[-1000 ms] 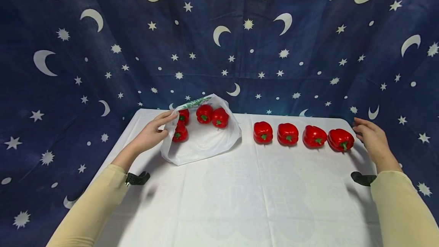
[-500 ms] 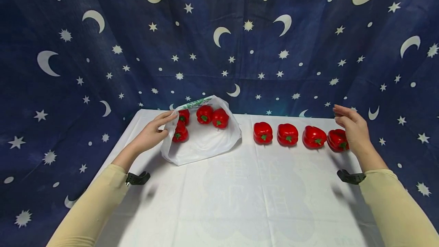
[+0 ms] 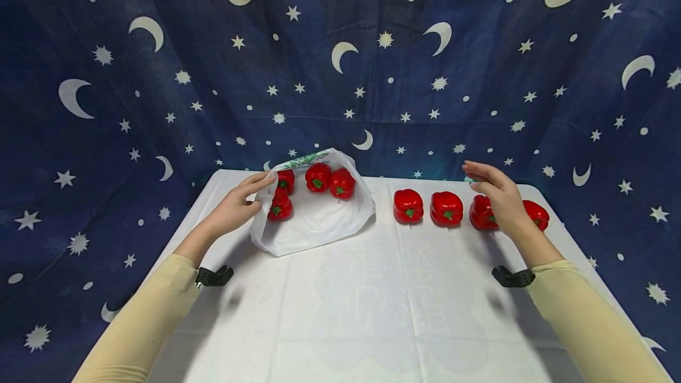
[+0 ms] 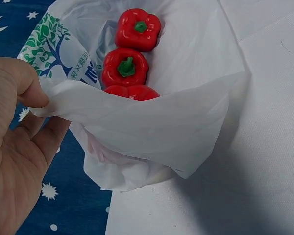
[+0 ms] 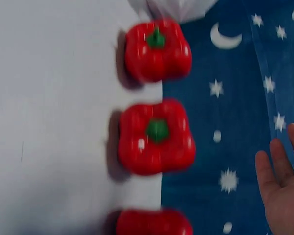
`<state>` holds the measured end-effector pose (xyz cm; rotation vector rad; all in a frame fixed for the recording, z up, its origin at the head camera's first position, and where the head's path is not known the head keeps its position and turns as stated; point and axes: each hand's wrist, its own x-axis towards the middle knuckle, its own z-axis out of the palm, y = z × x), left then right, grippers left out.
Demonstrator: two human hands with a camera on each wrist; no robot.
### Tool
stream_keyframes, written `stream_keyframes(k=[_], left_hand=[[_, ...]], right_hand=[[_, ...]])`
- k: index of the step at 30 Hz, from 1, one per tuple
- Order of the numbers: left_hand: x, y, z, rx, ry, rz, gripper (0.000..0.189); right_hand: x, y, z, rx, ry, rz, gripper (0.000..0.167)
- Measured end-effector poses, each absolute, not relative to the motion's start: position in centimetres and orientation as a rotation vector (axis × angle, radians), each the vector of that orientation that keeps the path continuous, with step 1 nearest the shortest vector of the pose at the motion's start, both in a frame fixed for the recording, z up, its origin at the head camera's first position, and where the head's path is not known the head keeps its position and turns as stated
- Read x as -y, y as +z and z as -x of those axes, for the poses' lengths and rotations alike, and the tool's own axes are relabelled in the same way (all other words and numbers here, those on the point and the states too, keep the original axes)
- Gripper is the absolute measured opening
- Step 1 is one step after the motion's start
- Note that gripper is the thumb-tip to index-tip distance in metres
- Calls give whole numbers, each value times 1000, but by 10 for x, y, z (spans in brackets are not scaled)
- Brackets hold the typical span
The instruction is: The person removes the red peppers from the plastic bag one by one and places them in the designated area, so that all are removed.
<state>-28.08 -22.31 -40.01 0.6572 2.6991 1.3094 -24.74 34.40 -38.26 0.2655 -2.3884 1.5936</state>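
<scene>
My left hand point(image 3: 234, 205) pinches the rim of a white plastic bag point(image 3: 319, 226) between thumb and fingers and holds its mouth open. Inside lie several red bell peppers point(image 3: 342, 184) with green stems; in the left wrist view, a front fold of the bag partly covers one pepper point(image 4: 132, 92). My right hand point(image 3: 501, 198) hovers over the right part of a row of red bell peppers point(image 3: 446, 208), fingers extended, holding nothing. It partly hides the third pepper point(image 3: 481, 213) and the rightmost pepper point(image 3: 536, 213) in the head view.
A white cloth covers the table point(image 3: 362, 306). Behind and beside it hangs a dark blue curtain point(image 3: 393, 135) with moons and stars. The pepper row stands near the far edge, right of the bag. Each wrist carries a black camera strap point(image 3: 214, 276).
My right hand has moved left, from beyond the right end of the pepper row to above its right part. The left hand and the bag stay in place.
</scene>
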Motion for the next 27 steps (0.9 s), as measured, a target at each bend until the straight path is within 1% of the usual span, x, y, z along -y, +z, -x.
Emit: stream_keyframes(k=[9,14,22,27], left_hand=[[225,-401,280,-2698,1327,-671,65],[226,-403,279,-2713,1316,-685,66],[228,-406,274,-2729,1279,-694,67],[227,-404,277,-2739,1269,-713,67]], right_hand=[[-294,-385,249,2348,1754,-533,48],[-269,-392,252,2359,1828,-606,48],[-228,-406,246,2449,1893,-668,52],[-200,-409,247,2459,1948,-798,51]])
